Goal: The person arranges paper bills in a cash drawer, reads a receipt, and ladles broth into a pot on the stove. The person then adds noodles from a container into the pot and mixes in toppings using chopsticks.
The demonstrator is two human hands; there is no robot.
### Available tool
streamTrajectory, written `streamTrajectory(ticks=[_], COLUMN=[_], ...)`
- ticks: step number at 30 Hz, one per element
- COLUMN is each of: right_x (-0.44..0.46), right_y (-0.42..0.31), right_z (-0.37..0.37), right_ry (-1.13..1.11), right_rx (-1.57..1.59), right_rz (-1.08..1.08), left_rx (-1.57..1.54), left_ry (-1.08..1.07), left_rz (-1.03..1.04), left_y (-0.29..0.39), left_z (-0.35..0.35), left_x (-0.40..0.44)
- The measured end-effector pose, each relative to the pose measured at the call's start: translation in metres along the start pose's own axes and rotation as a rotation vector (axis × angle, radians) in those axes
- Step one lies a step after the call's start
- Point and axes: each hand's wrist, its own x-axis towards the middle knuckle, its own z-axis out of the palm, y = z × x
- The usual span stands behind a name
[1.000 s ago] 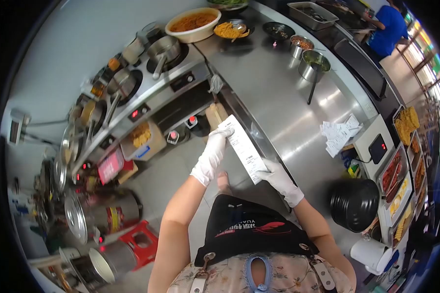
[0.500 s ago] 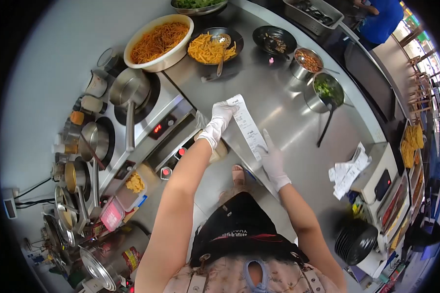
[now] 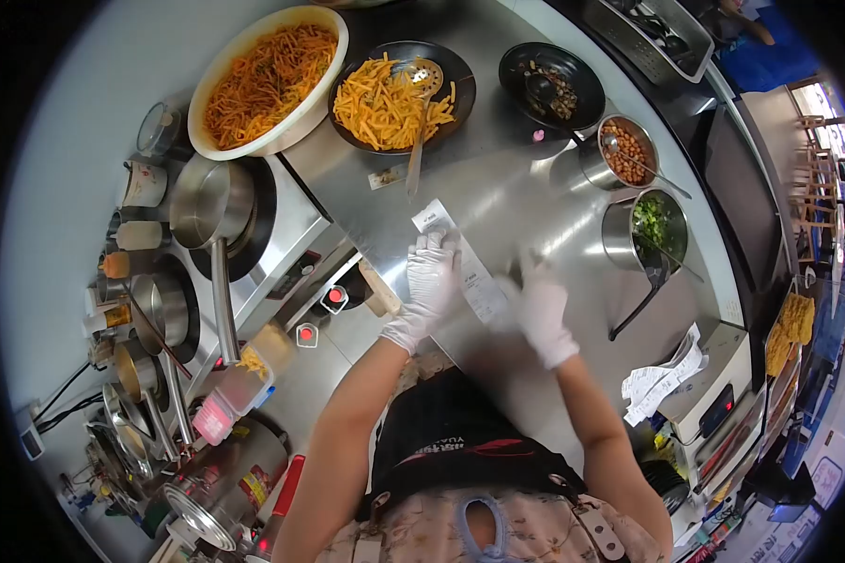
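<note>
A long white printed receipt [image 3: 477, 280] lies at a slant over the steel counter in front of me. My left hand [image 3: 432, 277], in a white glove, has its fingers bent over the receipt near its upper end and grips it there. Beside the lower end is my gloved right hand [image 3: 543, 310], blurred by motion. Its fingers are smeared, and I cannot tell whether they touch the paper.
Beyond the hands stand a white basin of red-orange noodles [image 3: 270, 84], a black dish of yellow strips [image 3: 385, 103] and a black pan [image 3: 559, 89]. Pots of peanuts [image 3: 629, 155] and chopped greens [image 3: 652, 220] are at right, above crumpled receipts [image 3: 665, 380]. Saucepans [image 3: 211, 202] line the left stove.
The receipt and my left hand have come down closer to the counter. My right hand has shifted upward and slightly right, away from the receipt's lower end. The view has moved nearer the counter.
</note>
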Motion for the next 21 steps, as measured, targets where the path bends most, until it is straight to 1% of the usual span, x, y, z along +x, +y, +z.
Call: streamTrajectory(ticks=[1,5,7,8,11,13,16,19,21], right_x=[0.030,0.163,0.207,0.221,0.235,0.231,0.222,0.216,0.214], right_y=[0.006,0.036,0.042,0.047,0.056,0.057,0.056,0.054,0.051], right_z=[-0.007,0.016,0.021,0.028,0.041,0.043,0.042,0.040,0.040], right_ry=[0.066,0.378,0.350,0.346,0.389,0.433,0.371,0.362,0.322], right_rx=[0.130,0.213,-0.006,0.002,0.052,0.055,0.088,0.124,0.111], right_rz=[-0.023,0.086,0.195,0.188,0.172,0.020,-0.005,-0.014,0.024], left_rx=[0.021,-0.013,0.002,0.011,-0.071,-0.121,-0.116,-0.102,-0.088], left_ry=[0.004,-0.026,-0.036,-0.034,-0.032,-0.054,-0.042,-0.057,-0.068], left_rz=[0.010,0.022,0.076,0.069,0.088,0.064,0.085,0.090,0.093], left_y=[0.000,-0.002,-0.009,-0.011,-0.013,-0.017,-0.029,-0.037,-0.037], left_z=[0.001,-0.008,-0.010,-0.012,-0.012,-0.010,-0.007,-0.008,-0.010], left_x=[-0.001,0.006,0.006,0.007,0.011,0.015,0.023,0.031,0.030])
